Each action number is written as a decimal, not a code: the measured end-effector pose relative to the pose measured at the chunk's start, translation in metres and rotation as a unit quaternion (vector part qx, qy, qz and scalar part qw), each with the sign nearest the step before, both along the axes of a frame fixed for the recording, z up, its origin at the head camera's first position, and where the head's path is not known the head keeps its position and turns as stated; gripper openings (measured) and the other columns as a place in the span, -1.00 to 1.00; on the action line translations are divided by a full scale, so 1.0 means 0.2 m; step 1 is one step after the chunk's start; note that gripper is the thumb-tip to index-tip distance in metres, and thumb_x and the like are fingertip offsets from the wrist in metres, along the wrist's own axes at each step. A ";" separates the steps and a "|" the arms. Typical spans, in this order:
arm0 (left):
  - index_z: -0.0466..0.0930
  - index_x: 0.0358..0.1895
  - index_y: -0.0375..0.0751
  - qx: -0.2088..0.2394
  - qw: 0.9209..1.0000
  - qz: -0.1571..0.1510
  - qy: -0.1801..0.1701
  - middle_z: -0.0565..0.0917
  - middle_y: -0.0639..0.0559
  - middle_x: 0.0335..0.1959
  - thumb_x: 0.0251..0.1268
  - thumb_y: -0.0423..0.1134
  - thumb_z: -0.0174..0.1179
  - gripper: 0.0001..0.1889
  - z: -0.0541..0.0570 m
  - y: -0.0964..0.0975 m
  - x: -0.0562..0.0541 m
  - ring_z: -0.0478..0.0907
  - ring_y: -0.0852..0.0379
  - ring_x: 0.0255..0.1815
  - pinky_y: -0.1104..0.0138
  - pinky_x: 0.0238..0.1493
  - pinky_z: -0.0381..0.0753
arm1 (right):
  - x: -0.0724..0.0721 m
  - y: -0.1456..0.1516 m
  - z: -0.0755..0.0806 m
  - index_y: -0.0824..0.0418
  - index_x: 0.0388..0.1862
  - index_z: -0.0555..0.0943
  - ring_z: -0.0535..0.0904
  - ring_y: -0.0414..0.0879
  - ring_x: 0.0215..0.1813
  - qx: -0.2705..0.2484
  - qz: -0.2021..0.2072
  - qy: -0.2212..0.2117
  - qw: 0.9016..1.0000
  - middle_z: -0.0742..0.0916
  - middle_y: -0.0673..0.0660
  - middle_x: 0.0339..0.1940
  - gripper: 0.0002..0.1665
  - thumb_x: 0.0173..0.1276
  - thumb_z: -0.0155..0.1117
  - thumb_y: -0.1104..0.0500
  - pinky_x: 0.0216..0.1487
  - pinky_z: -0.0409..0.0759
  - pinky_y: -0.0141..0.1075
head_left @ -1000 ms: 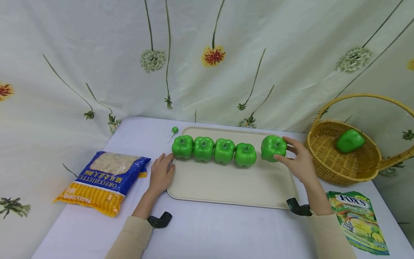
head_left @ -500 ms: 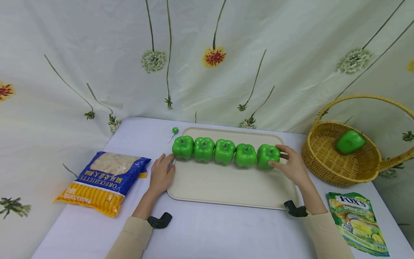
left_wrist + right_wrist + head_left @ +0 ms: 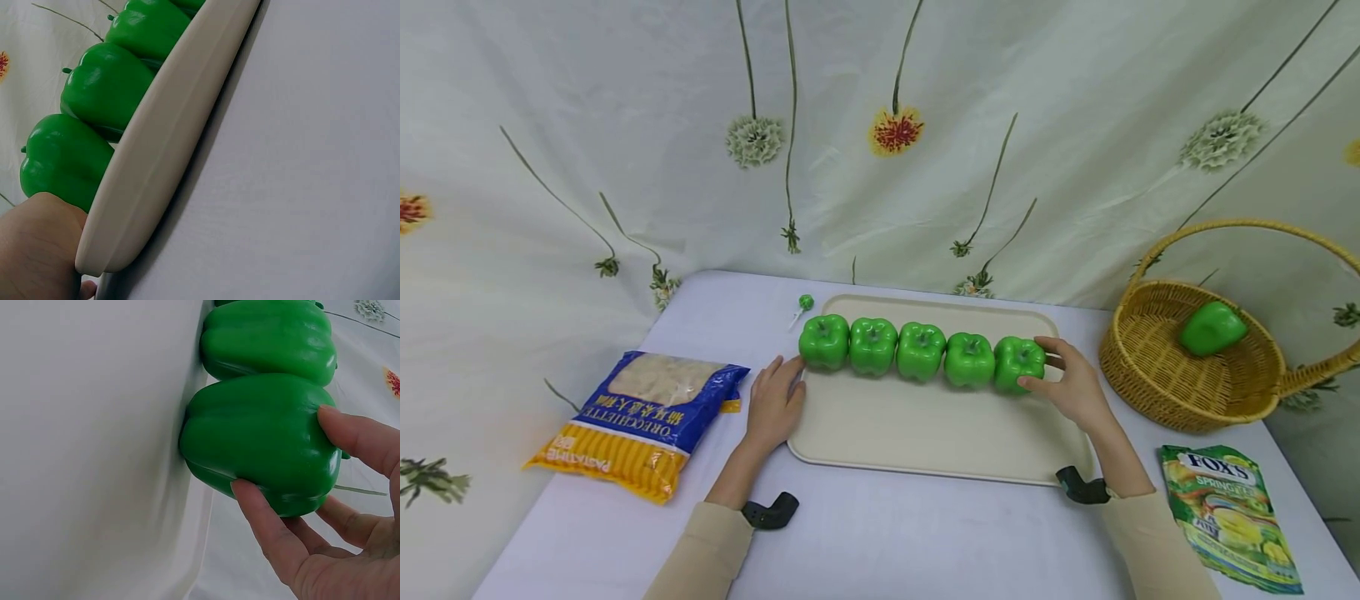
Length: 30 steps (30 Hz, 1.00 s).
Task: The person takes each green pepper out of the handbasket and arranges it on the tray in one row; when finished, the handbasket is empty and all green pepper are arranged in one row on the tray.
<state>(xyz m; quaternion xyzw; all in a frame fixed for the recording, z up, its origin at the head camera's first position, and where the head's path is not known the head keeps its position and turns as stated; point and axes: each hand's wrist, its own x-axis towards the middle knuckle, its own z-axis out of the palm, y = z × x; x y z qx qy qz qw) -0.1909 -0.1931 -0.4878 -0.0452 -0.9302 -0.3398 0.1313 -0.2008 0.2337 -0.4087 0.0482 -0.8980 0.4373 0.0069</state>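
Several green bell peppers, among them a middle pepper, stand in a row on the beige tray, stems up. My right hand holds the pepper at the row's right end; in the right wrist view, the thumb and fingers pinch this pepper, which sits beside its neighbour. At the tray's left side, my left hand grips the rim, close to the leftmost pepper. The left wrist view shows the hand at the tray corner, its fingers mostly hidden.
A wicker basket with a tall handle stands on the right, holding one green pepper. Below it lies a FOX'S candy bag. An orecchiette pasta bag lies on the left, and a green lollipop behind the tray.
My right hand has brought its pepper left and down to the row's right end, beside the neighbouring pepper. The left hand has stayed at the tray's left side.
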 end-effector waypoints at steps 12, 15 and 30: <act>0.41 0.31 -0.38 -0.001 1.000 -0.001 0.002 0.47 -0.29 0.33 0.36 -0.39 -0.03 -0.54 0.00 0.00 0.00 0.13 -0.37 0.49 -0.25 0.49 -0.10 | -0.01 0.00 -0.01 0.33 0.45 0.25 0.35 0.43 0.37 -0.004 0.015 0.003 1.000 0.42 0.42 0.37 -0.12 0.20 0.43 0.24 0.21 0.48 0.26; 0.42 0.30 -0.38 0.000 1.000 0.000 0.011 0.48 -0.29 0.32 0.35 -0.40 -0.02 -0.54 0.00 0.00 0.00 0.14 -0.38 0.48 -0.25 0.48 -0.09 | -0.02 0.01 -0.03 0.33 0.46 0.24 0.34 0.43 0.38 -0.006 0.018 0.006 1.000 0.41 0.40 0.40 -0.11 0.20 0.43 0.25 0.21 0.47 0.27; 0.40 0.33 -0.36 0.006 1.000 -0.004 -0.009 0.45 -0.28 0.35 0.37 -0.36 -0.04 -0.53 0.00 -0.01 -0.01 0.11 -0.35 0.50 -0.20 0.51 -0.14 | 0.02 0.04 0.08 0.35 0.48 0.21 0.26 0.37 0.43 0.000 0.037 0.034 0.999 0.31 0.42 0.44 -0.11 0.25 0.41 0.21 0.19 0.56 0.12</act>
